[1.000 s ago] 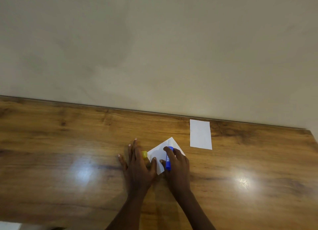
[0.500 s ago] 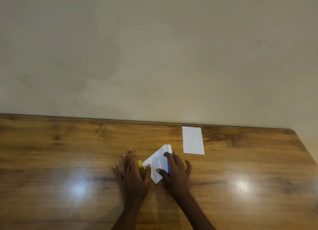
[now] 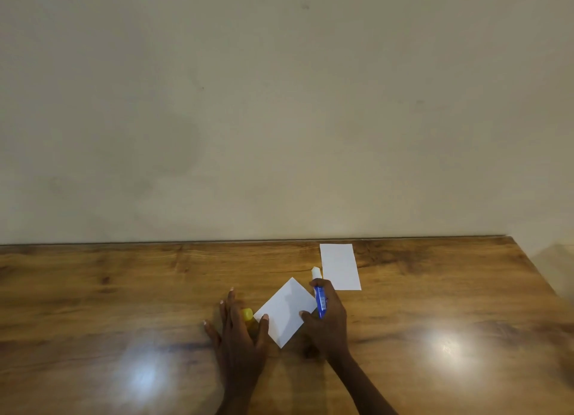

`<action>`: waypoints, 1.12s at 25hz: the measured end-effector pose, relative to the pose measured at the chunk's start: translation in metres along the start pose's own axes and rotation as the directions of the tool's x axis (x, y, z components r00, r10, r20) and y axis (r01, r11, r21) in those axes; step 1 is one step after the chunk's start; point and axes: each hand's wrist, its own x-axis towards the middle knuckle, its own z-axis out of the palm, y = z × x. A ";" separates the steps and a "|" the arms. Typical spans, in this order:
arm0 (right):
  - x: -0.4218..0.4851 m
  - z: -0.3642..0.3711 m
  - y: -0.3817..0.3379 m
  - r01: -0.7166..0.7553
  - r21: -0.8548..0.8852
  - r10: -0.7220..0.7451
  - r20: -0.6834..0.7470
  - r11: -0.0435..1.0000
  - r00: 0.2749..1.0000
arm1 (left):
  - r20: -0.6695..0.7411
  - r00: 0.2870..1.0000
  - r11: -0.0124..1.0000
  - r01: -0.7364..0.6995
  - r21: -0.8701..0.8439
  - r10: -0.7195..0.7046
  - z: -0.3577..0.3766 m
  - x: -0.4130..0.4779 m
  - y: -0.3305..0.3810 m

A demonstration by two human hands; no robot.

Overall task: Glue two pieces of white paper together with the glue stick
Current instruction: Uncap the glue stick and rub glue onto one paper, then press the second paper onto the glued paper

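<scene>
Across the lower half of the head view, a glossy wooden table (image 3: 124, 290) with two light glares meets a plain beige wall (image 3: 279, 104). Left hand (image 3: 239, 340), fingers spread flat, pins the tilted paper (image 3: 285, 312); right hand (image 3: 329, 321) grips the uncapped glue stick (image 3: 320, 296). Second paper (image 3: 340, 267) lies just beyond; yellow cap (image 3: 247, 314) beside the left fingers.

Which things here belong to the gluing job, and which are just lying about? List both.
Job:
- glue stick, held in right hand
- near paper, pinned by left hand
- far paper
- yellow cap

Lying about:
- nothing else on the table
</scene>
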 end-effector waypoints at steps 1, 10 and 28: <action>-0.001 -0.004 -0.002 0.015 0.044 -0.013 -0.028 0.999 1.000 | 0.007 1.000 0.999 0.021 -0.035 -0.021 -0.002 0.000 0.001; -0.013 -0.091 0.014 0.153 0.351 -0.109 -0.143 0.924 0.984 | -0.033 0.999 0.976 0.032 -0.216 -0.040 -0.002 -0.005 0.043; 0.012 -0.216 0.061 0.193 0.146 -0.146 -0.284 0.970 0.948 | 0.503 0.796 0.817 -0.512 0.266 0.336 0.116 -0.070 0.188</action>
